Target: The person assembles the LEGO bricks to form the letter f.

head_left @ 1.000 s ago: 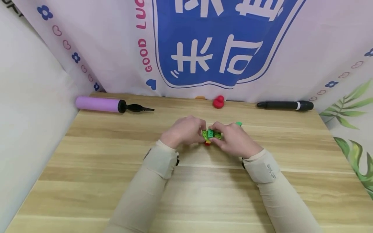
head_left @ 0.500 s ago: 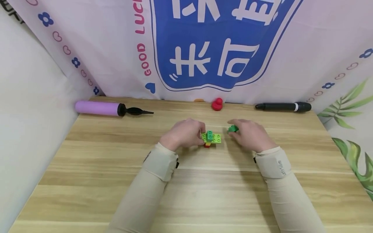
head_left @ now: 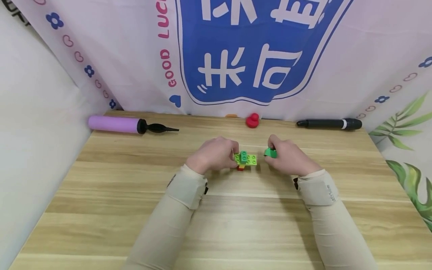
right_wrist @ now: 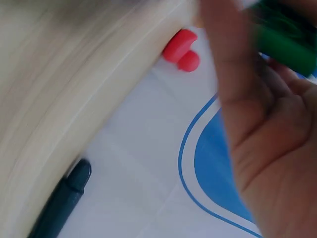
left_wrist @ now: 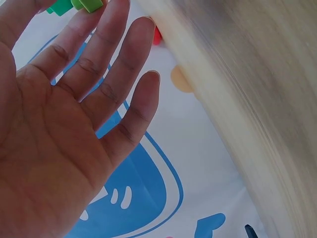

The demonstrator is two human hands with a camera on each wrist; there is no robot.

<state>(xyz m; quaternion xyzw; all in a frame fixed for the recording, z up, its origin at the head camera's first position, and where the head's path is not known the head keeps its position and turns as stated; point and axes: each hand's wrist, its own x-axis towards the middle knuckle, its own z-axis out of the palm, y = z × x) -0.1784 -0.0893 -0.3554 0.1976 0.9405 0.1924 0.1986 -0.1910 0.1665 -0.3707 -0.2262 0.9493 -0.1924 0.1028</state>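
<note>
My left hand point(head_left: 215, 153) pinches the left end of a small toy-brick build. Its lime green plate point(head_left: 251, 160) carries an upright green brick point(head_left: 243, 156), while a red brick point(head_left: 240, 168) with some yellow above it shows beneath. To the right, apart from the build, my right hand point(head_left: 291, 155) holds a loose green brick point(head_left: 270, 152) between thumb and fingers. In the right wrist view that loose green brick point(right_wrist: 287, 47) is dark and partly hidden by the fingers. Only a corner of the lime plate point(left_wrist: 91, 4) shows in the left wrist view.
Along the back edge of the wooden table point(head_left: 216, 225) lie a purple pump point(head_left: 114, 124) with a black nozzle, a red knobbed piece point(head_left: 252, 120) and a black pen-like tool point(head_left: 329, 124). A printed cloth point(head_left: 135, 56) hangs behind them.
My right hand has moved right, off the build's upright green brick, and has since turned the loose green brick in its fingers. My left hand stays on the build.
</note>
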